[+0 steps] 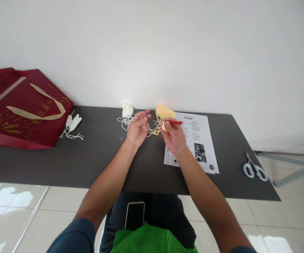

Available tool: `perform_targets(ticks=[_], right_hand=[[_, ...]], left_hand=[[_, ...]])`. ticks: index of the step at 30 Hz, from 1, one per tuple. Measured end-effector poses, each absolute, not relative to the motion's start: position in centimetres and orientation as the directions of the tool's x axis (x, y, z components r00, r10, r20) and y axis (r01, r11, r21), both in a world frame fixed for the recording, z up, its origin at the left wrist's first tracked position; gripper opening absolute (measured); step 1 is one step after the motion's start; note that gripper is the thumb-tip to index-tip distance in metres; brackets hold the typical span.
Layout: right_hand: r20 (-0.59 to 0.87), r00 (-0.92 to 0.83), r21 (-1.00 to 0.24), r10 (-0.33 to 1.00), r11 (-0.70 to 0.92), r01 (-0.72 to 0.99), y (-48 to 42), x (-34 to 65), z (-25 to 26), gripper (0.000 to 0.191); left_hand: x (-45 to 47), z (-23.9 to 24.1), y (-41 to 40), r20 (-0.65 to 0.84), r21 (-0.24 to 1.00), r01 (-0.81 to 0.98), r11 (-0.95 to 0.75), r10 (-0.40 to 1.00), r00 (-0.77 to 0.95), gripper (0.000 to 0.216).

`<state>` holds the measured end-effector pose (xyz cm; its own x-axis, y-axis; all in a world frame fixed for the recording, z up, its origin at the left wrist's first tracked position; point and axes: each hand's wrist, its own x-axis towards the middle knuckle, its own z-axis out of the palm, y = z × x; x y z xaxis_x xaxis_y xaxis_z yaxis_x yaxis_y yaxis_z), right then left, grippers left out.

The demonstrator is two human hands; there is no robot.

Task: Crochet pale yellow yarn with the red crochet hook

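Observation:
My right hand (174, 136) is closed around a red-handled crochet hook (175, 122), and a small pale yellow crocheted piece (163, 127) sits at its fingertips. My left hand (138, 129) is raised just to the left, palm turned inward, its fingers stretched out and apart. A loop of pale yellow yarn (153, 133) runs between the two hands; whether it is wrapped on a left finger is too small to tell. Behind my right hand lies the yellow yarn ball (165, 111). White yarn (127, 110) lies in a loose heap behind my left hand.
Printed sheets (207, 140) lie under my right hand. Scissors (254, 168) rest near the right edge of the dark table (101, 151). White crocheted pieces (73, 123) lie beside a red gift bag (27, 109) on the left. A phone (135, 215) is on my lap.

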<state>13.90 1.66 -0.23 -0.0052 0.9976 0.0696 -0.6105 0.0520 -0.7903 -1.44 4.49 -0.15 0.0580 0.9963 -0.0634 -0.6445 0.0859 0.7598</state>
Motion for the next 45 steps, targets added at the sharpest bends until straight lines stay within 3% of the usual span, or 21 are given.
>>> perform_targets(ticks=[8,13,16,20,23,25,27,30,34,38,45], right_hand=[[0.086,-0.030,-0.782,0.996,0.049,-0.621,1.5,13.9,-0.1,0.015],[0.086,-0.012,-0.780,0.996,0.060,-0.623,1.5,14.2,0.1,0.018],[0.085,-0.005,-0.790,0.996,0.064,-0.610,1.5,14.3,0.1,0.021],[0.084,0.002,-0.799,0.996,0.068,-0.598,1.5,14.3,0.1,0.021],[0.088,0.003,-0.798,0.996,0.072,-0.598,1.7,14.3,0.0,0.019],[0.096,0.006,-0.795,0.995,0.080,-0.601,1.8,14.2,-0.1,0.017],[0.100,0.032,-0.804,0.995,0.099,-0.587,1.9,14.0,-0.3,0.017],[0.094,0.119,-0.838,0.988,0.143,-0.526,2.0,13.5,-0.7,0.017],[0.110,0.221,-0.867,0.969,0.202,-0.455,1.7,12.7,-1.3,0.018],[0.091,0.176,-0.854,0.980,0.168,-0.492,1.5,12.5,-1.4,0.018],[0.030,0.182,-0.843,0.983,0.123,-0.524,1.6,12.4,-1.6,0.022]], left_hand=[[-1.4,-0.8,4.8,0.057,0.676,-0.735,-0.049,0.998,-0.014,0.050],[-1.5,-1.6,5.3,0.012,0.732,-0.676,-0.085,0.994,-0.111,0.049],[-1.4,-1.5,5.0,0.070,0.765,-0.628,-0.141,0.988,-0.135,0.045],[-1.2,-1.1,4.2,0.316,0.894,-0.322,-0.311,0.948,-0.036,0.021],[-1.0,-1.3,4.0,0.377,0.922,0.021,-0.387,0.907,0.186,0.027],[-0.7,-1.6,4.0,0.360,0.915,0.106,-0.390,0.905,0.228,0.038],[-0.4,-1.7,3.9,0.317,0.943,0.038,-0.332,0.926,0.206,0.050],[0.3,-1.4,3.6,0.176,0.965,-0.229,-0.130,0.965,0.193,0.057],[1.2,-0.4,2.9,0.029,0.884,-0.462,0.066,0.980,0.197,0.037],[1.4,-0.2,2.6,0.019,0.869,-0.494,0.025,0.996,0.083,0.040],[1.3,-0.5,2.7,0.066,0.928,-0.367,-0.063,0.998,-0.003,0.044]])
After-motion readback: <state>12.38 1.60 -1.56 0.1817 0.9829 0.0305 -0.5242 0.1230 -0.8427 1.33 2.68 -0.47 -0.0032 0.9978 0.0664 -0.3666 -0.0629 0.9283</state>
